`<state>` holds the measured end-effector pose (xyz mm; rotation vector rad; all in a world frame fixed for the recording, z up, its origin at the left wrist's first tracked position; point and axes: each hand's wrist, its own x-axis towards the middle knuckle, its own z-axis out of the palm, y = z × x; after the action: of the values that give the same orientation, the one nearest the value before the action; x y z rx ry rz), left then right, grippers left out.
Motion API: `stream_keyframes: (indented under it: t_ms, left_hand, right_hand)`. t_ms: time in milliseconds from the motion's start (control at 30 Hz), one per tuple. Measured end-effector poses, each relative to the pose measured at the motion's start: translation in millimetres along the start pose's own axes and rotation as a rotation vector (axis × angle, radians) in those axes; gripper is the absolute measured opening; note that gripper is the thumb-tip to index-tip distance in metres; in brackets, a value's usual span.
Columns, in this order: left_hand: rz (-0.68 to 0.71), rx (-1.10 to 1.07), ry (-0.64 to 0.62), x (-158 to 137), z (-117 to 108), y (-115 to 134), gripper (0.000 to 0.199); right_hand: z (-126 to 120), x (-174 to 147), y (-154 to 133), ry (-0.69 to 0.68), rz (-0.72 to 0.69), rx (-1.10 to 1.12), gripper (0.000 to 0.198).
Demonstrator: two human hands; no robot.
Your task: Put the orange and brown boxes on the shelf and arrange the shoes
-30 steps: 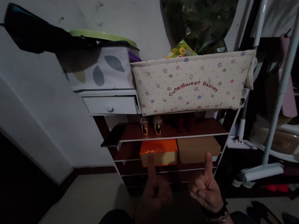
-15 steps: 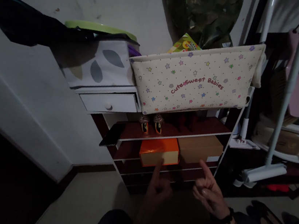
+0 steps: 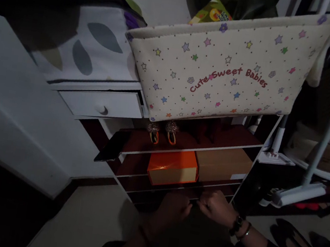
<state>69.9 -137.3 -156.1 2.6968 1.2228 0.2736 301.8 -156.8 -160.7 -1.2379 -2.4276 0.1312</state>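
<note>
Left hand and right hand clenched, apparently empty, near the orange box; a bump might topple the dark slab overhanging at left.

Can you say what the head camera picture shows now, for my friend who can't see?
A person's left hand and right hand, both curled, in front of a dark rack holding an orange box and a brown box. Above is a cream basket reading "Cute Sweet Babies".

Orange box, pale-sided, lay flat beyond the left hand, brown box sat beside it, beyond the right hand.
</note>
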Motion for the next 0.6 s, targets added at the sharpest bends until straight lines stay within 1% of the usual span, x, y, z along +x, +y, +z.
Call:
stream_keyframes:
  t_ms: [67, 133, 167, 200, 233, 300, 333, 367, 400, 433, 467, 500, 533, 567, 600]
  left_hand:
    - [-0.003, 0.101, -0.067, 5.7, 10.2, -5.2, 0.019]
    - [-0.015, 0.148, -0.136, 6.9, 26.4, -13.3, 0.019]
    - [-0.015, 0.156, -0.148, 6.4, 34.1, -17.8, 0.020]
    - [-0.014, 0.159, -0.127, 5.6, 40.5, -22.2, 0.019]
    - [-0.007, 0.155, -0.076, 4.6, 44.9, -26.2, 0.017]
    - [0.009, 0.127, 0.099, 3.1, 47.1, -32.1, 0.007]
    - [0.020, 0.103, 0.194, 2.6, 45.1, -34.3, 0.005]
    - [0.034, 0.074, 0.278, 2.0, 41.4, -36.1, 0.006]
    - [0.048, 0.047, 0.357, 1.0, 36.2, -38.2, 0.008]
    - [0.066, 0.023, 0.440, -0.6, 29.7, -41.0, 0.010]
    - [0.080, 0.004, 0.531, -2.9, 22.4, -44.7, 0.011]
    - [0.081, -0.012, 0.637, -6.0, 14.2, -49.6, 0.011]
    - [0.065, -0.033, 0.760, -9.5, 5.6, -55.7, 0.010]
    - [0.004, -0.069, 0.883, -13.3, -3.2, -62.7, 0.007]
    - [-0.101, -0.119, 1.016, -17.1, -12.0, -70.0, 0.004]
  right_hand:
    - [9.5, 3.5, 1.7, 0.014, 0.000, -0.018, 0.029]
    - [19.5, 0.7, 4.4, 0.043, -0.023, -0.048, 0.030]
    - [22.5, -1.9, 6.0, 0.077, -0.046, -0.063, 0.030]
    - [22.8, -4.4, 7.7, 0.131, -0.076, -0.071, 0.030]
    - [19.6, -6.3, 9.5, 0.207, -0.102, -0.066, 0.030]
    - [1.0, -5.8, 13.0, 0.399, -0.122, -0.027, 0.022]
    - [-14.5, -2.2, 14.8, 0.505, -0.116, -0.016, 0.017]
    - [-33.5, 4.2, 16.5, 0.601, -0.102, -0.016, 0.017]
    - [-55.0, 13.7, 18.5, 0.701, -0.092, -0.047, 0.025]
    - [-77.7, 26.2, 21.0, 0.738, -0.100, -0.104, 0.036]
    - [-100.1, 41.1, 24.3, 0.757, -0.125, -0.165, 0.046]
    - [-120.7, 57.4, 28.8, 0.726, -0.176, -0.223, 0.054]
    - [-138.4, 73.7, 34.7, 0.659, -0.235, -0.274, 0.060]
    - [-152.2, 88.5, 42.5, 0.561, -0.249, -0.345, 0.062]
    - [-161.8, 100.5, 52.0, 0.489, -0.211, -0.424, 0.061]
